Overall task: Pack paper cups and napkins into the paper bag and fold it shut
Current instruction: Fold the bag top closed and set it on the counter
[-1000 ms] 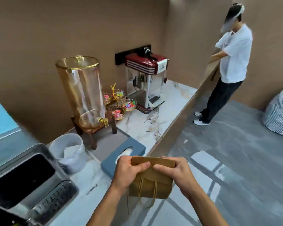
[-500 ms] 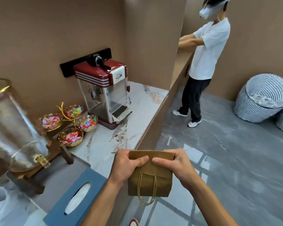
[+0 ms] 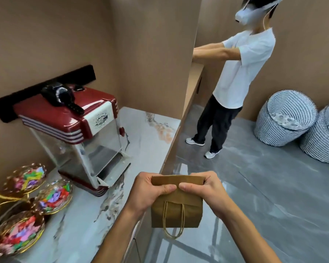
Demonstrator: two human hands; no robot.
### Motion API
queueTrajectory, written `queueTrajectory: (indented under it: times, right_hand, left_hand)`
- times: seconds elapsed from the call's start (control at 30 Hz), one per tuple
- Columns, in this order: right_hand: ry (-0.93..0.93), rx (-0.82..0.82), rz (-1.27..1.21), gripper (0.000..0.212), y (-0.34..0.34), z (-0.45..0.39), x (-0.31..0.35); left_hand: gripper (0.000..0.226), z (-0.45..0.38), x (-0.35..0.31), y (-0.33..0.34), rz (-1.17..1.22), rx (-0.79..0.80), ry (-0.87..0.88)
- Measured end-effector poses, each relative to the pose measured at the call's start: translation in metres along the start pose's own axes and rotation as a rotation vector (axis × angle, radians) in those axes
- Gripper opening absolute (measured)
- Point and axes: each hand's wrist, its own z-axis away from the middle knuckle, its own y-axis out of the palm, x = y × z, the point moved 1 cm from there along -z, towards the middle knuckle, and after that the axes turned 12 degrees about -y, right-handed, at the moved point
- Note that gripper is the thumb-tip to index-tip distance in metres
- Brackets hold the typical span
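Observation:
I hold a small brown paper bag (image 3: 176,211) in the air just off the counter's edge, above the grey floor. Its top is folded over towards me and a twine handle hangs down its front. My left hand (image 3: 149,190) grips the folded top at its left side, thumb pressed on the flap. My right hand (image 3: 207,188) grips the right side the same way, and the two thumbs nearly meet. What the bag holds is hidden. No paper cups or napkins are in view.
A marble counter (image 3: 144,133) runs along the left wall, with a red popcorn machine (image 3: 74,133) and gold-rimmed bowls of coloured sweets (image 3: 53,196). Another person (image 3: 235,76) in a white shirt stands further along. Two striped poufs (image 3: 285,116) sit at the right.
My view has swung to the right along the counter: the glass dispenser, tissue box and sink have left the frame. Both hands keep their hold on the folded bag top.

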Motion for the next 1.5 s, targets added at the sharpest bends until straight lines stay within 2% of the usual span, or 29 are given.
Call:
queueTrajectory:
  times: [0.17, 0.4, 0.6, 0.7, 0.77, 0.87, 0.93, 1.0, 1.13, 1.27, 1.5]
  right_hand:
    - [0.011, -0.029, 0.007, 0.024, -0.033, -0.070, -0.016]
    - [0.020, 0.010, 0.025, 0.039, -0.091, -0.180, -0.043]
    - [0.032, 0.131, 0.008, 0.027, -0.159, -0.284, -0.062]
    - [0.015, 0.211, 0.032, 0.035, -0.182, -0.336, -0.067]
    - [0.021, 0.285, 0.018, 0.037, -0.188, -0.369, -0.071]
    - [0.054, 0.384, -0.029, 0.032, -0.185, -0.410, -0.081]
    - [0.071, 0.428, -0.063, 0.027, -0.183, -0.434, -0.088]
    - [0.078, 0.458, -0.073, 0.033, -0.182, -0.456, -0.097]
    - [0.104, 0.535, -0.042, 0.042, -0.172, -0.500, -0.113]
    - [0.109, 0.606, -0.001, 0.028, -0.150, -0.552, -0.133]
    - [0.104, 0.732, 0.100, 0.021, -0.093, -0.644, -0.165]
  left_hand:
    - [0.009, -0.076, -0.021, 0.002, -0.005, 0.016, 0.009]
    - [0.007, -0.189, -0.045, 0.016, 0.050, -0.024, 0.000]
    - [0.006, -0.288, -0.071, 0.045, 0.098, -0.145, -0.025]
    - [0.011, -0.324, -0.084, 0.053, 0.127, -0.216, -0.035]
    - [0.007, -0.343, -0.089, 0.054, 0.153, -0.292, -0.043]
    - [0.015, -0.366, -0.096, 0.047, 0.187, -0.435, -0.079]
    - [0.012, -0.382, -0.099, 0.040, 0.191, -0.484, -0.095]
    - [0.008, -0.398, -0.100, 0.033, 0.187, -0.508, -0.124]
    - [0.012, -0.432, -0.096, 0.011, 0.167, -0.564, -0.175]
    - [0.014, -0.471, -0.091, -0.023, 0.187, -0.599, -0.185]
    - [0.010, -0.526, -0.079, -0.090, 0.252, -0.758, -0.266]
